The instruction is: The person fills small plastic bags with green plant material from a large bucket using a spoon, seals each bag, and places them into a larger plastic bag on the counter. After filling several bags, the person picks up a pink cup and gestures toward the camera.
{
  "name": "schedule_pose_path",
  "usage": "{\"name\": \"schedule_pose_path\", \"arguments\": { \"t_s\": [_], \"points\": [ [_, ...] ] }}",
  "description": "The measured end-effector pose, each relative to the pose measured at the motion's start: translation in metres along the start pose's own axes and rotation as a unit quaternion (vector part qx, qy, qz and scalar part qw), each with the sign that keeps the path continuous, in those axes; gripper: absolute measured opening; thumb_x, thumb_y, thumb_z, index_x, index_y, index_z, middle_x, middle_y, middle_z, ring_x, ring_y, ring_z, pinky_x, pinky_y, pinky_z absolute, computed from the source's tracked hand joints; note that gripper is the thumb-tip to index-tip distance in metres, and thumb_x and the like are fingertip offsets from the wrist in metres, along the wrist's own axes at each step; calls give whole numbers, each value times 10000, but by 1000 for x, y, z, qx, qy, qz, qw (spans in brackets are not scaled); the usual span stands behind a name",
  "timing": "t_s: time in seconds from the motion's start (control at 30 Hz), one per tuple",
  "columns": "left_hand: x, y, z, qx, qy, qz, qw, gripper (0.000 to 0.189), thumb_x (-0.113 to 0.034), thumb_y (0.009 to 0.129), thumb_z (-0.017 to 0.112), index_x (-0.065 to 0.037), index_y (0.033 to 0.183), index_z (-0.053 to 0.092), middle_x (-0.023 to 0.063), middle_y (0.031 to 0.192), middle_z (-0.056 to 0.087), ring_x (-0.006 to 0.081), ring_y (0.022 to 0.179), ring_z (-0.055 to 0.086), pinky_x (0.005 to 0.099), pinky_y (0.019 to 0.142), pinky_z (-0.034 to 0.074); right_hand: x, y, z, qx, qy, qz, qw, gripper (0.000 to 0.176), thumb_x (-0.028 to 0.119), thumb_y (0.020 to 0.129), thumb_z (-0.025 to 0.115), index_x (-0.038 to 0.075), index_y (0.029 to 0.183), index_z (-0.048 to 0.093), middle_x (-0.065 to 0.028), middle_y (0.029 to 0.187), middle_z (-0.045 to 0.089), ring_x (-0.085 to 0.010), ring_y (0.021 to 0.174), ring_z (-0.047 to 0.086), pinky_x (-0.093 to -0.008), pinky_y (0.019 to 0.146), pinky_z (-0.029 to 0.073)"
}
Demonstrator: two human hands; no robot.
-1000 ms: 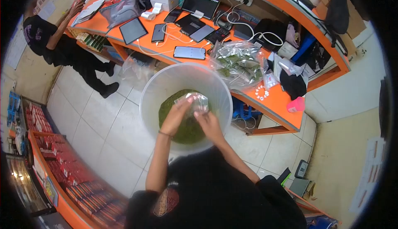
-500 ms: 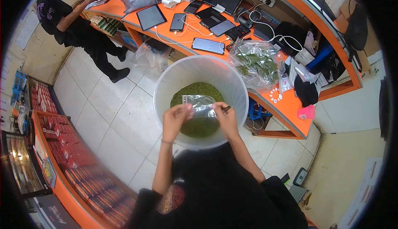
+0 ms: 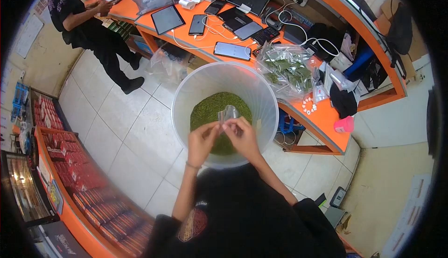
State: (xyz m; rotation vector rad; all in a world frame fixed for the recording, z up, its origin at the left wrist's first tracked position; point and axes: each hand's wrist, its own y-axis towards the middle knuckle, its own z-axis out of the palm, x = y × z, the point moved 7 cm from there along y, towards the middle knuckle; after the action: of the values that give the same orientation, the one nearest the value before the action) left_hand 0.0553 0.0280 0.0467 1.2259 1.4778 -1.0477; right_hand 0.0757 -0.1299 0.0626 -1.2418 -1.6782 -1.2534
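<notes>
A small clear plastic bag (image 3: 229, 113) is pinched between my hands above a large translucent tub (image 3: 182, 94). My left hand (image 3: 203, 139) grips the bag's left edge. My right hand (image 3: 242, 138) has its fingers closed on the other side, close against the left. The bag is bunched and curled, its lower part hidden behind my fingers. Finely chopped green leaf material (image 3: 212, 105) covers the bottom of the tub beneath my hands.
An orange counter (image 3: 326, 129) runs behind the tub, bearing phones, a tablet (image 3: 168, 20), cables and a bag of green leaves (image 3: 289, 73). At the far left a person (image 3: 88, 29) in dark clothes stands by the counter. Shelves of red packets (image 3: 70, 157) line the left.
My hands have come together, and the bag that was stretched flat between them is now bunched up. The other person's hands have moved lower, closer to the body.
</notes>
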Motion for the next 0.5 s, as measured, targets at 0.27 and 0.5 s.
{"name": "schedule_pose_path", "arguments": {
  "t_s": [0.27,0.5],
  "points": [
    [-11,-11,8,38,43,70,996,163,-90,894,685,34,996,706,84,843,728,113,753,690,252,687,552,-6,-6,1,70,-6,42,997,141,115,848,691,1,928,665,-69,741,544,-130,578,502,-281,536,404],
    [-10,-12,14,50,68,75,994,144,-109,885,669,13,959,651,163,853,692,254,798,704,327,647,537,5,-4,2,122,-24,18,992,138,99,851,641,-27,823,593,-134,768,565,-277,629,580,-370,586,456]
  ]
}}
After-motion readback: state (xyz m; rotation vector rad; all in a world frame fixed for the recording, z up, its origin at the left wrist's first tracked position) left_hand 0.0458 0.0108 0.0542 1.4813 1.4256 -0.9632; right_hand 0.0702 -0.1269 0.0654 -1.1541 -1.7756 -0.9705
